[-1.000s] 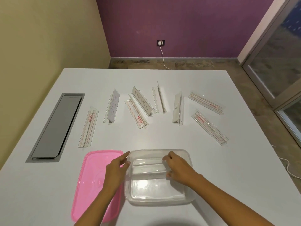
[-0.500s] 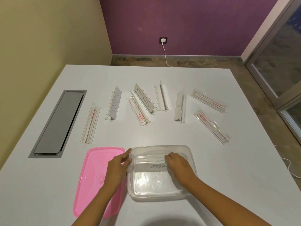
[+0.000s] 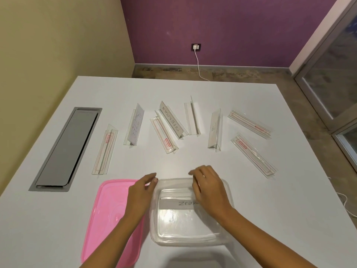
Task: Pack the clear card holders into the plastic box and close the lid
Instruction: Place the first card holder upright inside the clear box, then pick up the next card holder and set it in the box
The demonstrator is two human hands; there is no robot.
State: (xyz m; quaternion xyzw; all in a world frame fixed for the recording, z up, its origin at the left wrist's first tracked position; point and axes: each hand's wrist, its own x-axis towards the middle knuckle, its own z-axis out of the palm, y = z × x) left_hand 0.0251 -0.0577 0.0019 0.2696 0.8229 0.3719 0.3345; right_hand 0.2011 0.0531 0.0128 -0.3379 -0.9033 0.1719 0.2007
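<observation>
Clear plastic makes up the box (image 3: 190,232), which sits on the white worktop (image 3: 260,209) near the front edge, its pink lid (image 3: 105,215) lying flat just to its left and touching or nearly touching it. Inside the box lies one card holder (image 3: 174,204) with a strip lettered "ZEBRA", set crosswise near the far wall. The left hand (image 3: 140,194) rests at the box's left rim over the lid's right edge, fingers loosely extended and gripping nothing. The right hand (image 3: 209,188) hovers over the box's far right part with its fingers curled downward near the rim; it seems empty, though whether the fingertips touch the holder or the rim cannot be told. Eight more clear card holders are spread in a loose arc across the middle of the worktop, all outside the box: one with a red label (image 3: 104,149) at far left, one with a handwritten card (image 3: 135,127), a red-labelled one (image 3: 164,135) touching the one reading "SUPERMAN" (image 3: 172,119), an empty-looking one (image 3: 192,118), one with a faint scribble (image 3: 214,129), and two red-labelled ones (image 3: 250,124) (image 3: 254,154) at right. A grey recessed cable hatch (image 3: 66,149) is set into the worktop at left. On the purple wall behind, a white cable (image 3: 199,64) runs down from a socket (image 3: 196,47).
</observation>
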